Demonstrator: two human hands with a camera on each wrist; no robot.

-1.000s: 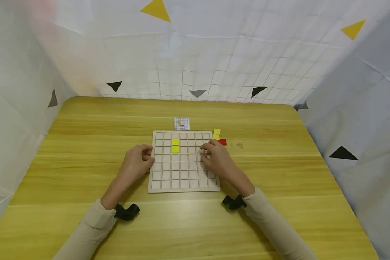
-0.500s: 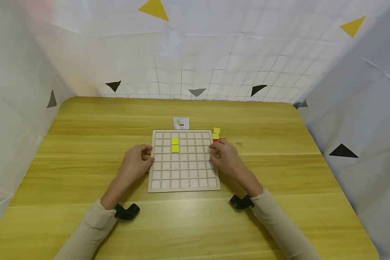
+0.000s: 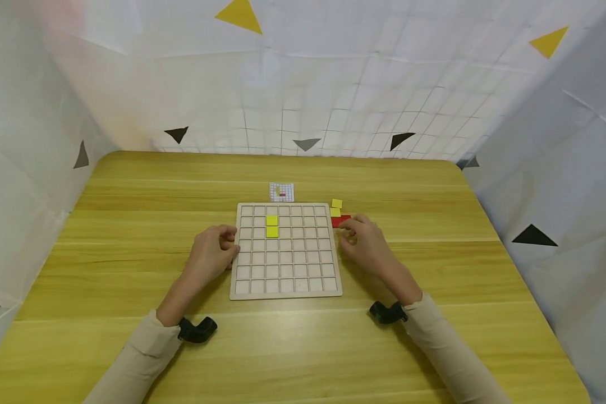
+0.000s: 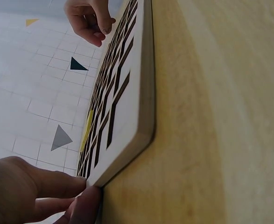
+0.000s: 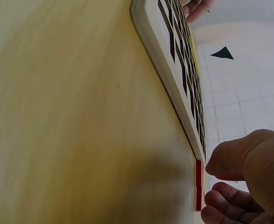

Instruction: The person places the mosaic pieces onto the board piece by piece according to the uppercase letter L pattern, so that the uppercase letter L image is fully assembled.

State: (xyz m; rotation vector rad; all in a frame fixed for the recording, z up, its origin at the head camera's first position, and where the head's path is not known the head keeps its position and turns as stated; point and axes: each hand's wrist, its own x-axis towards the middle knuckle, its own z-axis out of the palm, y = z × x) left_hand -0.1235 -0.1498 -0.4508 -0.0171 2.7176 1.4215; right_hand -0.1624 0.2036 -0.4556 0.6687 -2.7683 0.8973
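Head view: right hand (image 3: 365, 242) sits on the table (image 3: 131, 224) just off the grid board's (image 3: 285, 292) right edge, fingers curled, tips at the red tile (image 3: 340, 221). Whether the fingers pinch the tile or only touch it cannot be told; the fingertips cover its right part. Right wrist view shows the red tile (image 5: 198, 185) edge-on as a thin strip just beside the board (image 5: 160, 60), with the fingers (image 5: 221, 198) bent close above it; contact point hidden by the knuckles.

Left hand (image 3: 211, 255) rests against the board's left edge, fingers curled. Left wrist view: fingers (image 4: 57, 184) and thumb press at the board's corner (image 4: 144, 84), apparently holding the edge; most of the hand is cut off by the frame.

Two yellow tiles (image 3: 272, 226) lie stacked in adjacent cells in the board's upper left part. Two more yellow tiles (image 3: 336, 207) lie off the board near its far right corner, just behind the red tile. Small printed card (image 3: 281, 192) lies beyond the board's far edge; its pattern is too small to read.
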